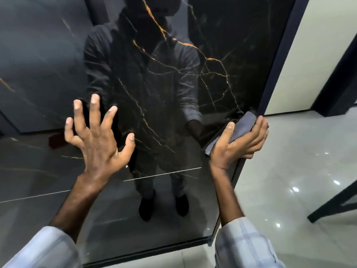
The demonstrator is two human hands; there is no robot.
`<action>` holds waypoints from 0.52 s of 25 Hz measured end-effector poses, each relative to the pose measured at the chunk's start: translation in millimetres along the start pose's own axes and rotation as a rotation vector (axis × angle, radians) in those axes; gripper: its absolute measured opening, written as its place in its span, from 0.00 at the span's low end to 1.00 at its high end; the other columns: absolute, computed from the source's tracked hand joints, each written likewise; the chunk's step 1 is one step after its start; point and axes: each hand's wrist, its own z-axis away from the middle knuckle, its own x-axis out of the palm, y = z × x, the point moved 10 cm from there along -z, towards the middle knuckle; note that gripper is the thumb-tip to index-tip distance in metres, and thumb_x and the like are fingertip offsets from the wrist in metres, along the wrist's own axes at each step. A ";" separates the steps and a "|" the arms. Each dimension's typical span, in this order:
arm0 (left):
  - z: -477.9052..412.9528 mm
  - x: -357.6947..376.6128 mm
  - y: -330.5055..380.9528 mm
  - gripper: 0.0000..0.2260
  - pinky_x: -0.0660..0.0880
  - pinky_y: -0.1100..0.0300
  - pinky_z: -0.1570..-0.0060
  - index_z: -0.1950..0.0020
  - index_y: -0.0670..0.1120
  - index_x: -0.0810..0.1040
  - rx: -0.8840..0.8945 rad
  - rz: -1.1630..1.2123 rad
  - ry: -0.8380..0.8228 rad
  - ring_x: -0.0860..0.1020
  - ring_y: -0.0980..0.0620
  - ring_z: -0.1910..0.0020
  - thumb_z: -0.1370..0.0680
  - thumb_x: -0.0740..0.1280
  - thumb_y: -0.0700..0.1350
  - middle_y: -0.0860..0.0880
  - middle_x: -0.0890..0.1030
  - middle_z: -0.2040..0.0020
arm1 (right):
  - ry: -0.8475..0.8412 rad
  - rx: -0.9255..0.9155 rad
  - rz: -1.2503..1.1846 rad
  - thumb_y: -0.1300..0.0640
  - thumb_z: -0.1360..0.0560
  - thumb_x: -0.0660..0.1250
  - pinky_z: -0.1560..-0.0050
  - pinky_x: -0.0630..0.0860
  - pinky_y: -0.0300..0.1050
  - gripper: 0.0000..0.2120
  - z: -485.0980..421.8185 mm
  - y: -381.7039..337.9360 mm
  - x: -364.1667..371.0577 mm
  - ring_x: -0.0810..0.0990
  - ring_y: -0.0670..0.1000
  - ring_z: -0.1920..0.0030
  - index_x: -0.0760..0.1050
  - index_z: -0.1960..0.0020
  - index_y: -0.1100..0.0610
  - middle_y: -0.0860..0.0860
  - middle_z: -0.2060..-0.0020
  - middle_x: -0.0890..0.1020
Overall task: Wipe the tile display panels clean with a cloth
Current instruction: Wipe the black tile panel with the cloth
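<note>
Right hand [240, 140] gripping cloth [234, 130] at panel [173, 84] edge — left hand [96, 140] splayed

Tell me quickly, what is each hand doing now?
Left hand: open, fingers spread, holding nothing, in front of the dark tile panel.
Right hand: closed around the grey cloth, at the panel's right edge.

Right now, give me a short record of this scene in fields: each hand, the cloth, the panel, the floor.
left hand: fingers spread and straight, raised at the panel; contact unclear
right hand: grip curled round the cloth at the panel's right edge
folded grey-blue cloth: against the edge
glossy black marble-look tile panel with gold veins: upright, dark frame, reflects the person
glossy pale tiled floor: right of the panel
</note>
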 end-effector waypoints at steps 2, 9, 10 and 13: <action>1.0 0.0 1.4 0.31 0.43 0.45 0.23 0.21 0.49 0.63 0.010 0.004 -0.007 0.41 0.51 0.16 0.20 0.61 0.62 0.44 0.56 0.17 | -0.078 -0.092 0.046 0.46 0.21 0.64 0.22 0.50 0.52 0.33 24.1 -29.3 13.3 0.58 0.64 0.20 0.64 0.21 0.59 0.58 0.20 0.65; 3.3 -1.8 2.6 0.31 0.44 0.44 0.23 0.20 0.49 0.65 0.024 0.033 -0.010 0.48 0.43 0.16 0.20 0.61 0.62 0.48 0.54 0.15 | -0.615 -1.298 0.159 0.46 0.31 0.71 0.36 0.62 0.61 0.38 153.8 -101.0 42.4 0.56 0.59 0.20 0.67 0.22 0.47 0.49 0.19 0.64; 4.1 -1.6 2.9 0.31 0.45 0.43 0.23 0.20 0.49 0.65 0.024 0.040 -0.018 0.47 0.44 0.16 0.20 0.62 0.61 0.49 0.52 0.15 | -0.612 -1.317 0.117 0.46 0.29 0.70 0.34 0.61 0.62 0.36 130.0 -102.9 38.8 0.57 0.60 0.20 0.68 0.22 0.48 0.50 0.20 0.67; 3.9 -2.0 4.0 0.31 0.45 0.42 0.24 0.22 0.49 0.67 0.012 0.080 -0.025 0.43 0.49 0.16 0.22 0.65 0.59 0.47 0.55 0.16 | -0.300 -0.796 0.090 0.45 0.23 0.69 0.29 0.64 0.68 0.31 3.2 -89.5 23.9 0.61 0.63 0.22 0.67 0.23 0.52 0.56 0.23 0.70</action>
